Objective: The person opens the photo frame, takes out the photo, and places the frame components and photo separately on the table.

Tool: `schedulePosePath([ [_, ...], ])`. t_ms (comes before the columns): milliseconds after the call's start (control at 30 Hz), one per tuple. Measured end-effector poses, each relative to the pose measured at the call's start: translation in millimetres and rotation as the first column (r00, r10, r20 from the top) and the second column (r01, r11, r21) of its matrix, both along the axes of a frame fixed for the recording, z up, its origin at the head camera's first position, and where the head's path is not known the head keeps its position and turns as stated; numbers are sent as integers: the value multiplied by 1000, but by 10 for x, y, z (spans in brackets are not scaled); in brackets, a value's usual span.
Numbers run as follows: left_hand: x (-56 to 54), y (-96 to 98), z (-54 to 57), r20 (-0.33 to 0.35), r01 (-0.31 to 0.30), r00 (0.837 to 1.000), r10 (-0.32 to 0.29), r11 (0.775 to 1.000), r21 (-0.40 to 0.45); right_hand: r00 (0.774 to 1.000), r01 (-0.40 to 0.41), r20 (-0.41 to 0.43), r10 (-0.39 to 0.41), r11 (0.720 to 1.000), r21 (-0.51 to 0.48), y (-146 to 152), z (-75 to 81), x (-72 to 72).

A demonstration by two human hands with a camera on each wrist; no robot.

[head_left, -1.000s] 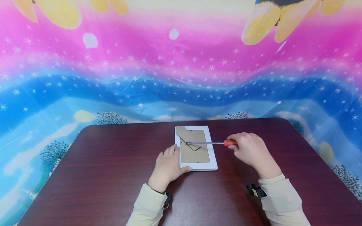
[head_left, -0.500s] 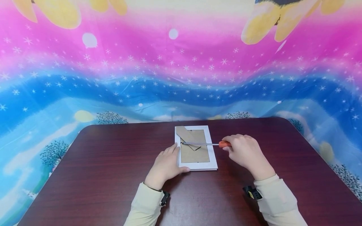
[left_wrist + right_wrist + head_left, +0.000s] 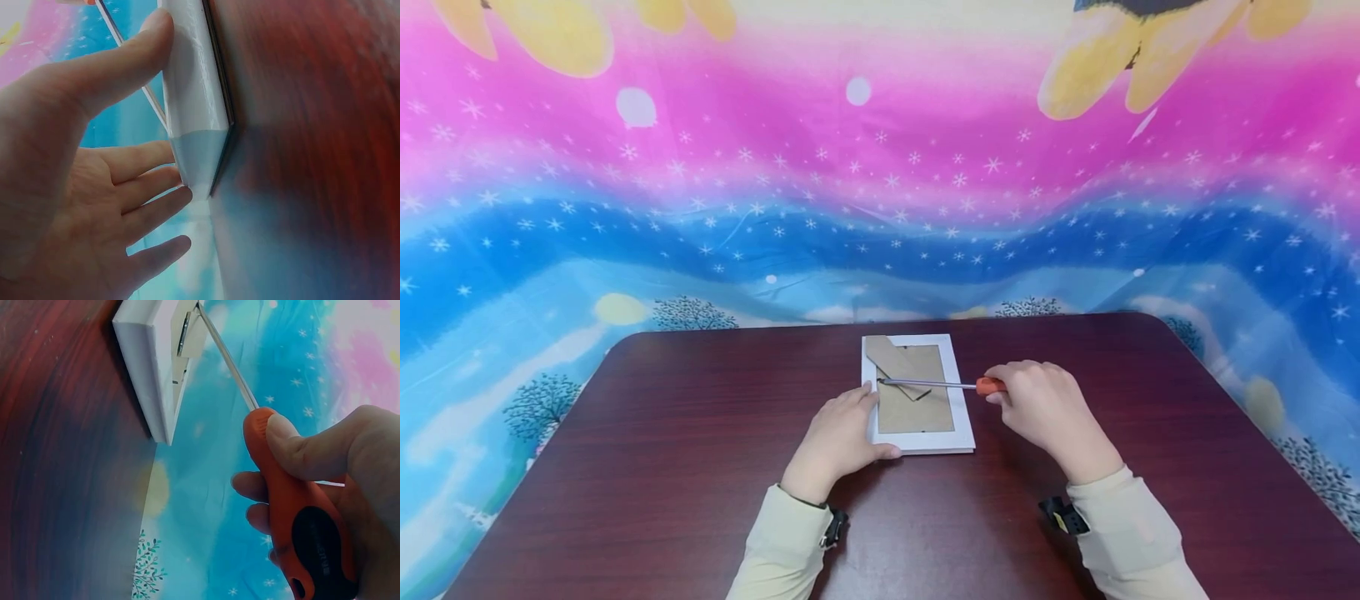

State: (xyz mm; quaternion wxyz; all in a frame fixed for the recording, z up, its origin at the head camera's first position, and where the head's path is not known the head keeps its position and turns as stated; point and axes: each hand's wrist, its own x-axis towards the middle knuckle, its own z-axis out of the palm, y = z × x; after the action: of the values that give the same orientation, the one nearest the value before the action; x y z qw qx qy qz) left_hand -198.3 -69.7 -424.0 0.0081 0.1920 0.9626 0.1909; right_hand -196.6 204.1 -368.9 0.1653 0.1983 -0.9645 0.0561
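Work seemed unfinished, the backing (image 3: pixel 925 414) in the frame (image 3: pixel 925 443), which the outstretched left hand (image 3: pixel 837 432) touched, while the right hand (image 3: pixel 1047 410) gripped a screwdriver (image 3: pixel 988 386).

There is one white frame (image 3: pixel 928 442), one cardboard backing (image 3: pixel 917 418), one flap (image 3: pixel 895 358), one screwdriver (image 3: pixel 990 386), one table (image 3: pixel 662 433) and one printed backdrop (image 3: pixel 880 183); left grip (image 3: pixel 837 435) and right grip (image 3: pixel 1045 410) make two, sleeves (image 3: pixel 786 533) number two, wristbands (image 3: pixel 1065 515) two.
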Motion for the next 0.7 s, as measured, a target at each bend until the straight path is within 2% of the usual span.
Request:
schedulePosePath([
  [467, -2, -1, -34, -29, 2, 1000, -2, 1000, 30, 997, -13, -79, 17, 999, 49, 8, -121, -35],
  [700, 3, -4, -16, -42, 2, 999, -1, 1000, 18, 994, -25, -101, 30, 999, 42, 32, -157, -135],
])
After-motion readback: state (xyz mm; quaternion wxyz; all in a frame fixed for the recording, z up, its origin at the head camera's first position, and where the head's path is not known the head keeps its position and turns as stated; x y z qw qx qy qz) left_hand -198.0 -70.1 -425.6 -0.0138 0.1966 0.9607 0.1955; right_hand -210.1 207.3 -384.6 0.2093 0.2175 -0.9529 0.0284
